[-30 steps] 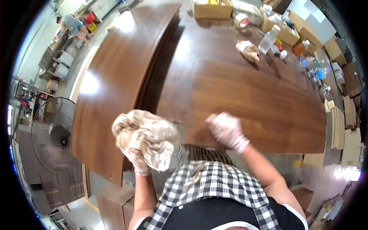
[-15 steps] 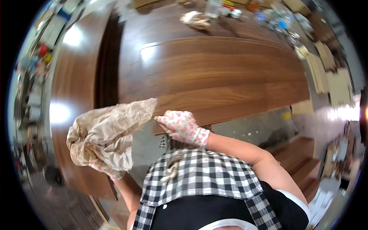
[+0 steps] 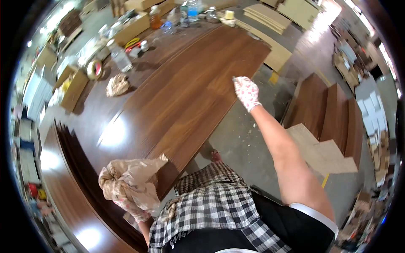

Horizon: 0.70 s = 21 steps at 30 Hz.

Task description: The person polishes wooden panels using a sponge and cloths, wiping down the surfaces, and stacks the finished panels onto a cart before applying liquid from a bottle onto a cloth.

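My left hand (image 3: 131, 207), in a white glove with pink spots, is closed around a crumpled beige cloth (image 3: 143, 181) that hangs over the near left end of a brown wood-grain board (image 3: 198, 90). At the board's right-hand edge, toward its far end, is my right hand (image 3: 246, 92) in a matching glove. Its fingers are closed on a thin dark tool (image 3: 234, 79), of which only a small tip shows; its kind is unclear. The board lies flat on a larger brown panel surface.
A second crumpled cloth (image 3: 118, 85), a clear bottle (image 3: 120, 56), a tape roll (image 3: 94, 68) and yellow-handled scissors (image 3: 132, 43) lie beyond the board. Stacked brown panels (image 3: 67, 185) stand at left. More boards (image 3: 325, 109) are on the floor at right.
My right hand has moved from near my waist out to the board's far right edge. My view has turned right; the cloth stays in my left hand.
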Motion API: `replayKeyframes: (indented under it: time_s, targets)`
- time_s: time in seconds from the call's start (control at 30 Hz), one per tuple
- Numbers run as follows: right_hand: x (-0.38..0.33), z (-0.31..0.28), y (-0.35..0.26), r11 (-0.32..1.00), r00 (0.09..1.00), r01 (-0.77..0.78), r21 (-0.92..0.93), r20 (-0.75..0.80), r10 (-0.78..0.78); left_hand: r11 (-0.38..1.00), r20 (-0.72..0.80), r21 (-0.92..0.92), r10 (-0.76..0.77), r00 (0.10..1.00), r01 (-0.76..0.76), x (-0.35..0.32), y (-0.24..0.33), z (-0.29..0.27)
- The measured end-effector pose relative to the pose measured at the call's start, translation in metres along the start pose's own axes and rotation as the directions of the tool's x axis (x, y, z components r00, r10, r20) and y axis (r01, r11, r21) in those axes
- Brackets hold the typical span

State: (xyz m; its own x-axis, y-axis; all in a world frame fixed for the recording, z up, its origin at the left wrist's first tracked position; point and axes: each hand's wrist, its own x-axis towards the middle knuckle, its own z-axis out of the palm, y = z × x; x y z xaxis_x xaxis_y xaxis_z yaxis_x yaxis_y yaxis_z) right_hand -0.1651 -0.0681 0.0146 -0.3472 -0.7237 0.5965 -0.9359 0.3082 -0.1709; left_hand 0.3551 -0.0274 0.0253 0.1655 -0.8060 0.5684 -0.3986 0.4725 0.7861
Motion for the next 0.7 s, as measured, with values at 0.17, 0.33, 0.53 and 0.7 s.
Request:
replayKeyframes:
  time_s: [0.17, 0.33, 0.53, 0.7]
  targets:
    - [-0.068, -0.032, -0.146, 0.844, 0.858, 0.353, 0.403, 0.220, -0.464, 0.972, 0.126, -0.224, -0.042, 0.991, 0.070, 0.025, 0.011, 0.046]
    - [-0.048, -0.022, -0.093, 0.961, 0.895, 0.217, 0.172, 0.359, -0.266, 0.935, 0.252, -0.337, -0.020, 0.968, 0.107, 0.049, 0.033, 0.114]
    - [0.043, 0.013, 0.093, 1.000, 1.000, -0.020, 0.010, -0.006, 0.020, 0.869, 0.373, -0.372, -0.181, 0.910, 0.325, 0.056, 0.061, 0.220]
    - [-0.002, -0.022, -0.021, 0.769, 0.820, 0.413, 0.488, 0.167, -0.547, 0.712, 0.457, -0.484, -0.290, 0.841, 0.509, 0.066, 0.060, 0.316]
